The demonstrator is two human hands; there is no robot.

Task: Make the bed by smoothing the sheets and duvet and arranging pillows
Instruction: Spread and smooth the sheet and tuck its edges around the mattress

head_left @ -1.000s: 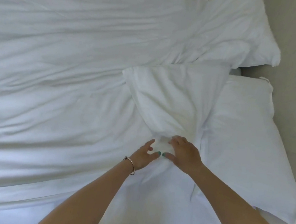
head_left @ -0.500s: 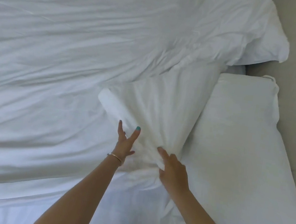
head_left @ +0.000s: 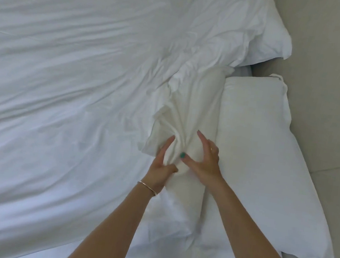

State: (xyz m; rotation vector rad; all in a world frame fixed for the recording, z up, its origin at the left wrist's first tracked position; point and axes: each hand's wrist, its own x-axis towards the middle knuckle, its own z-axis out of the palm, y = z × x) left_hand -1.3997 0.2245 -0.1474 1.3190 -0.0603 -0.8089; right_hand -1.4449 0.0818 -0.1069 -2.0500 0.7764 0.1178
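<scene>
Here the person's two bare hands meet on a bunched fold of the white duvet point(head_left: 65, 97), and that fold point(head_left: 190, 118) serves as the landmark for everything else. It runs as a gathered ridge of cloth, wrinkles fanning away from it across the wide flat spread on its far side from the pillows. The left hand point(head_left: 163, 163) sits at the near end of the fold, fingers partly curled, the thumb and forefinger pinching a small tuck of the cloth; a thin bracelet point(head_left: 148, 187) circles that wrist. The right hand point(head_left: 203, 157) lies just beside it on the same fold, fingers spread and mostly straight, palm pressing the cloth rather than gripping it (one nail shows teal polish). The two hands nearly touch at the thumbs.

Directly against the fold, on the side of the right hand, lies a white pillow point(head_left: 268, 163), flat and tilted across the bed corner. Beyond the fold's far end a second pillow point(head_left: 253, 31) rests, partly covered by the duvet. Past both pillows runs a pale floor point(head_left: 335, 64).
</scene>
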